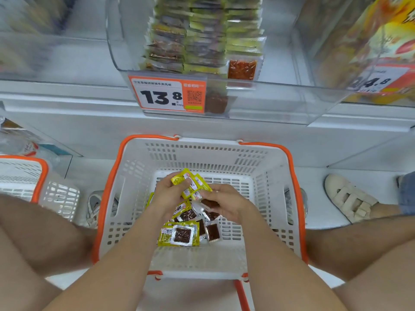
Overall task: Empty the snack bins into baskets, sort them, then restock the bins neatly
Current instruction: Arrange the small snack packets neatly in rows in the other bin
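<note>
We reach both forearms down into the white basket in the lower middle of the frame. Our left hand is turned palm inward, its fingers curled round a small bunch of yellow packets that fans out above the knuckles. Our right hand meets it from the right, fingers bent and closed on the lower end of the same bunch. The two hands are almost touching, held above the basket floor.

Under the hands lie loose packets, yellow-edged or clear with dark windows, heaped at the centre of the basket's floor. In the upper middle of the frame a clear bin holds stacked packets in neat rows, with an orange price tag on its front lip. A neighbouring bin at the upper right holds yellow and orange bags, blurred.

The basket's orange rim sits between our bare knees, its far edge below the clear bin's lip. The floor of the basket is bare along the far side and to the right of the heap. A second basket stands at the left edge, near our left knee. A beige shoe rests on the floor at the right, apart from the rim.
</note>
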Action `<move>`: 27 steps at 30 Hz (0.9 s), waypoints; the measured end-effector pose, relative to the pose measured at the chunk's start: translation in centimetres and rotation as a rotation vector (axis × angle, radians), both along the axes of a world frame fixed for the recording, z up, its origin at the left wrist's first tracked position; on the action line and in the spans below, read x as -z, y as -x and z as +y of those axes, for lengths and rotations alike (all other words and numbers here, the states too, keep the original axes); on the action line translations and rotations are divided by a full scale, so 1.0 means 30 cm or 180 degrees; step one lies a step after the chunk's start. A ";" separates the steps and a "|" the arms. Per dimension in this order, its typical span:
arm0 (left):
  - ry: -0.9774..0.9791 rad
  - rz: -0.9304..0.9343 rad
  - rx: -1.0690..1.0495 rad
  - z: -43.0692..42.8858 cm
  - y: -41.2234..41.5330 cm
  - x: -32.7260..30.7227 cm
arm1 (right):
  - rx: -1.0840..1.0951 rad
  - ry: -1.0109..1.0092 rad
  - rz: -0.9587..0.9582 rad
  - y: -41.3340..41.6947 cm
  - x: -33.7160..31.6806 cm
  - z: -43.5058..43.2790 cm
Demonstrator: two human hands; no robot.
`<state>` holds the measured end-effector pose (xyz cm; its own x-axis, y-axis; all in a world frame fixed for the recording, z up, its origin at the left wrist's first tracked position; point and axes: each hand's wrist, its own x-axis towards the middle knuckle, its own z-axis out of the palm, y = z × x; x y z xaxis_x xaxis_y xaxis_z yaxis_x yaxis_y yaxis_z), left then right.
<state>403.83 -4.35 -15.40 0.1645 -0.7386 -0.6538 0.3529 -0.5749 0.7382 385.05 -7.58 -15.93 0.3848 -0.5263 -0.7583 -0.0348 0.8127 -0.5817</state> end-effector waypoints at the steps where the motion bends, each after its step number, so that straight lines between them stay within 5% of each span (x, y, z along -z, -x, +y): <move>1: -0.0042 -0.0012 -0.0138 -0.005 -0.012 -0.002 | 0.0187 -0.0053 -0.0026 -0.001 0.001 -0.010; 6: -0.0204 0.0303 -0.0619 -0.022 -0.040 -0.016 | 0.0671 0.0272 0.0465 -0.011 0.003 -0.046; 10: -0.0358 -0.0230 -0.0176 -0.037 -0.017 -0.024 | 0.0983 0.0484 0.0519 -0.004 -0.008 -0.055; 15: -0.0367 -0.0915 0.0418 -0.078 -0.012 -0.043 | -0.0950 0.1555 0.1146 -0.018 -0.033 -0.093; 17: -0.0341 -0.1069 0.0825 -0.082 -0.025 -0.053 | -0.1198 0.1912 0.1375 -0.033 -0.050 -0.110; 21: -0.0508 -0.0473 0.1602 -0.071 -0.025 -0.062 | -0.1623 0.2319 0.1641 -0.045 -0.081 -0.129; 24: -0.0444 -0.0668 0.2032 -0.058 -0.017 -0.052 | -0.1414 0.2157 0.1741 -0.028 -0.085 -0.127; 27: -0.0444 -0.0641 0.1684 -0.048 -0.022 -0.036 | -0.0477 0.2122 0.2083 -0.017 -0.095 -0.116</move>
